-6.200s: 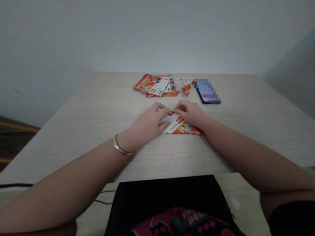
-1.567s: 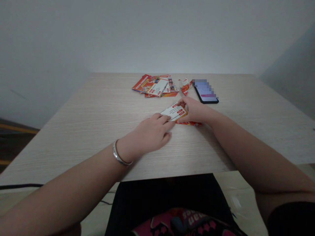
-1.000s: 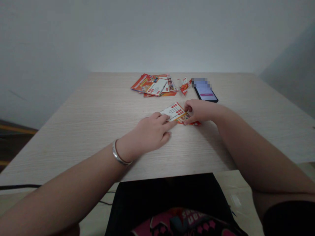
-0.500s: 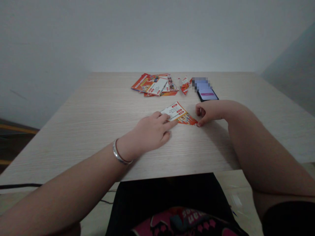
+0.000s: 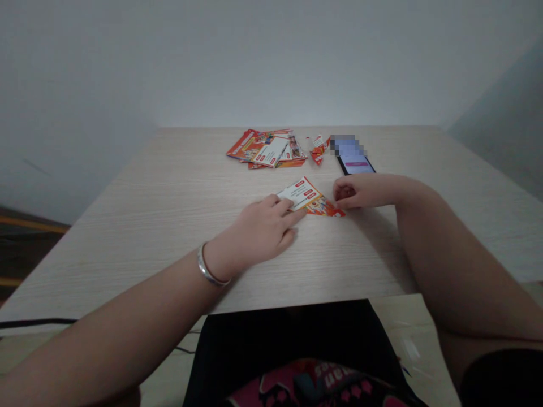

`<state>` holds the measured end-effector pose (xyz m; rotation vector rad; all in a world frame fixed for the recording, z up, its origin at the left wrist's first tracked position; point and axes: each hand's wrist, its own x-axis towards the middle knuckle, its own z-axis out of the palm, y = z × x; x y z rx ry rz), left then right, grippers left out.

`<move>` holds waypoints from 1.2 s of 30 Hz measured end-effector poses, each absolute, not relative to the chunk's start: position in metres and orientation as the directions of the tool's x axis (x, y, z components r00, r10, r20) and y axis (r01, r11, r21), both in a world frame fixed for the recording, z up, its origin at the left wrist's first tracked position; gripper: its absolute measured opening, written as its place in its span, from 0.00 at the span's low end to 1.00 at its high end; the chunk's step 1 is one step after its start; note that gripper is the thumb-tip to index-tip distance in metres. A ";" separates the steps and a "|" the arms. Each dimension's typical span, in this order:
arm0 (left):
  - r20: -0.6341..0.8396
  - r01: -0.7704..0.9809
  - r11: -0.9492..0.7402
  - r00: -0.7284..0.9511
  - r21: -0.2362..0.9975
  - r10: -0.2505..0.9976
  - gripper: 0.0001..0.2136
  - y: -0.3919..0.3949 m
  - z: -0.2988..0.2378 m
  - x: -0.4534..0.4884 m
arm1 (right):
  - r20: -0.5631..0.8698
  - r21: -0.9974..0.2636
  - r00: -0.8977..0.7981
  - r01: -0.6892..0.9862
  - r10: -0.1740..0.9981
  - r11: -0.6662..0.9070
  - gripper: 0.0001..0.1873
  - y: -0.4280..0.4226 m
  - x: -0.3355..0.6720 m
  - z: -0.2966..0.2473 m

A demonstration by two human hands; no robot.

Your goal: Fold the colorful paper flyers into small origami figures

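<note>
A printed paper leaflet (image 5: 303,193), white with red labels and an orange colourful part, lies folded on the table in front of me. My left hand (image 5: 267,229) rests on its left part, palm down, fingers spread and pressing on the paper. A silver bangle (image 5: 206,265) circles the left wrist. At the leaflet's right end, my right hand (image 5: 354,191) is curled, with thumb and fingers closed at the paper's upper right edge. The orange pointed corner (image 5: 339,213) shows just below the thumb. The exact grip of the fingertips is partly hidden.
Behind the leaflet sits a loose stack of similar leaflets (image 5: 263,150). Right of it is a crumpled or folded orange-and-white paper piece (image 5: 319,150). A phone with a lit screen (image 5: 356,164) lies beyond my right hand. The wooden table (image 5: 148,198) meets a pale wall.
My right hand has shifted slightly left and up, its thumb moving off the orange corner, which now shows more. The left hand stays on the leaflet.
</note>
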<state>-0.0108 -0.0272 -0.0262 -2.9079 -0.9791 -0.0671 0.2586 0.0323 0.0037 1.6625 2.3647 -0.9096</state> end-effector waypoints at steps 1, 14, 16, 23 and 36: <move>0.071 0.606 -0.793 0.795 -0.056 0.603 0.23 -0.027 -0.026 -0.010 | -0.343 -0.412 -0.370 0.885 0.863 0.216 0.08 0.031 0.252 0.001; -0.048 0.730 -0.683 0.682 -0.030 0.730 0.21 -0.030 -0.002 -0.009 | -0.211 -0.477 -0.443 0.825 0.871 0.304 0.22 0.029 0.230 -0.019; -0.091 0.781 -0.623 0.618 -0.046 0.781 0.21 -0.030 0.004 -0.009 | -0.219 -0.476 -0.440 0.828 0.871 0.298 0.22 0.030 0.232 -0.020; -0.092 0.879 -0.456 0.447 -0.140 0.890 0.21 -0.024 0.012 -0.020 | -0.224 -0.455 -0.407 0.847 0.885 0.274 0.24 0.029 0.230 -0.020; 0.123 0.891 -0.451 0.455 -0.063 0.882 0.22 -0.006 -0.015 -0.023 | -0.168 -0.397 -0.264 0.900 0.950 0.180 0.38 0.029 0.243 -0.023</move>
